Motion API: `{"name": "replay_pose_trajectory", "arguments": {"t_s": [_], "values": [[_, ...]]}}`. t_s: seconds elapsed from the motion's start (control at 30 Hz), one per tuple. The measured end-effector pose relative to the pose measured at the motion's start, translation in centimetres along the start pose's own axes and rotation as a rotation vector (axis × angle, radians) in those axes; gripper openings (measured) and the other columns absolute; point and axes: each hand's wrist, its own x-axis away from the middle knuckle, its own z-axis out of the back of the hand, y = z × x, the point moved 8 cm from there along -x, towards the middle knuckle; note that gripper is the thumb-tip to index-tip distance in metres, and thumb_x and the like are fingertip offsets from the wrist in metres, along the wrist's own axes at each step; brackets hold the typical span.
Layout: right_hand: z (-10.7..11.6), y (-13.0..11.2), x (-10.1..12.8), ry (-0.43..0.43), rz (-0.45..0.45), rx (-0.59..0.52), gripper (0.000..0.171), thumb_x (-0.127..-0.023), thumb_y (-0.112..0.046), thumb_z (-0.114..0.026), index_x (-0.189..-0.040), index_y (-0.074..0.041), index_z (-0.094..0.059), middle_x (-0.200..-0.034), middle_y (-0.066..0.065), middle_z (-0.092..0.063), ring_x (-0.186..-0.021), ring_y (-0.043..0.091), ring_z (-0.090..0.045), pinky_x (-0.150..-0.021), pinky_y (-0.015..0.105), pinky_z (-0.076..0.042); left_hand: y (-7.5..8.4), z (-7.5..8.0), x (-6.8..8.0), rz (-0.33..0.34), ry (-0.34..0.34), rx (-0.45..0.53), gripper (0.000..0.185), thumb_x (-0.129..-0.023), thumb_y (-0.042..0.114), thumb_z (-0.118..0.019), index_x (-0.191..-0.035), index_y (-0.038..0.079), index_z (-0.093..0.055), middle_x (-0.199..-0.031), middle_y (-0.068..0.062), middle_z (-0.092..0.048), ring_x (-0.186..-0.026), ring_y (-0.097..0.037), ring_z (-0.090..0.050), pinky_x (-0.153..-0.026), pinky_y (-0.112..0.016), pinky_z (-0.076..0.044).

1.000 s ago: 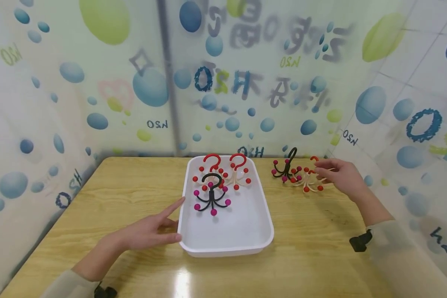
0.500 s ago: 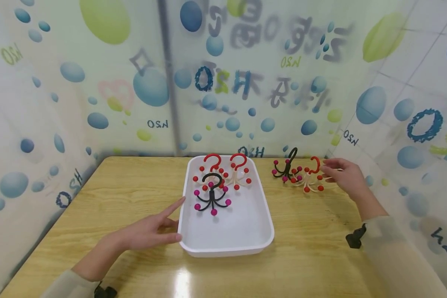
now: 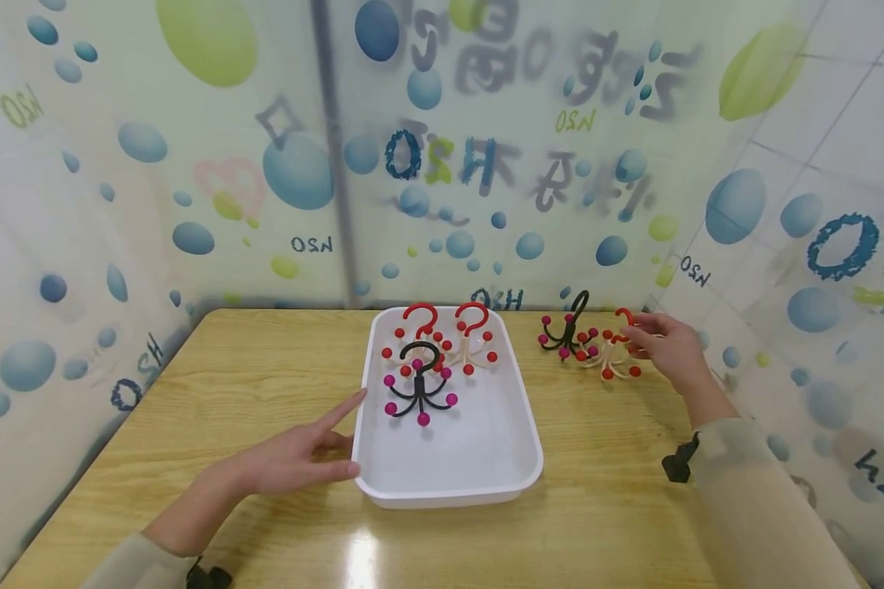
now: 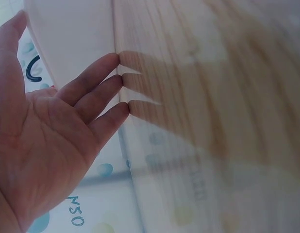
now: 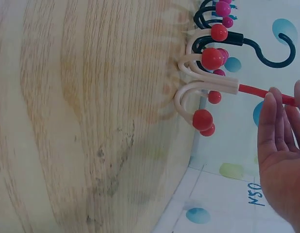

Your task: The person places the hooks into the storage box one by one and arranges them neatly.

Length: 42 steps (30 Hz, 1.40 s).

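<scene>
On the wooden bench (image 3: 265, 376), the cream multi-arm hook with red ball tips (image 3: 610, 357) stands right of the white plastic tray (image 3: 449, 483); the right hand (image 3: 666, 348) pinches its red hook top. The left hand (image 3: 295, 458), fingers straight, touches the tray's left rim.

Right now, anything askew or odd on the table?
Nothing damaged or spilled. Three hook racks stand upright in the white tray; two more sit on the table outside it: a black hook rack and a cream hook rack, whose red hook the right hand touches. The left hand rests against the tray.
</scene>
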Motion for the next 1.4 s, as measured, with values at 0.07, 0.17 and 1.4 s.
{"name": "replay_pose_trajectory", "arguments": {"t_s": [0.07, 0.17, 1.4], "values": [[-0.2, -0.1, 0.0, 0.015, -0.003, -0.004, 0.064, -0.112, -0.042, -0.065, -0.157, 0.002, -0.054, -0.129, 0.019, -0.068, -0.087, 0.004, -0.074, -0.080, 0.019, -0.064, 0.0, 0.0, 0.0, 0.000, 0.000, -0.004, 0.100, -0.105, 0.052, -0.072, -0.178, 0.038, -0.004, -0.152, -0.015, -0.068, -0.145, -0.043, -0.061, -0.121, -0.073, -0.041], [-0.3, -0.4, 0.0, 0.033, 0.001, -0.025, 0.060, -0.113, -0.039, -0.063, -0.154, 0.004, -0.057, -0.124, 0.017, -0.071, -0.084, 0.002, -0.073, -0.078, 0.018, -0.063, 0.0, 0.0, 0.0, 0.000, 0.000, -0.005, 0.100, -0.105, 0.052, -0.072, -0.178, 0.038, -0.004, -0.153, -0.015, -0.068, -0.145, -0.044, -0.061, -0.121, -0.073, -0.041], [2.6, -5.0, 3.6, 0.132, 0.124, -0.027, 0.050, -0.107, -0.047, -0.070, -0.138, -0.007, -0.070, -0.090, -0.026, -0.073, -0.082, 0.002, -0.075, -0.071, 0.014, -0.059, 0.0, 0.0, 0.1, -0.025, -0.002, -0.004, 0.101, -0.106, 0.052, -0.071, -0.178, 0.035, -0.003, -0.153, -0.016, -0.067, -0.144, -0.045, -0.062, -0.120, -0.073, -0.043]]}}
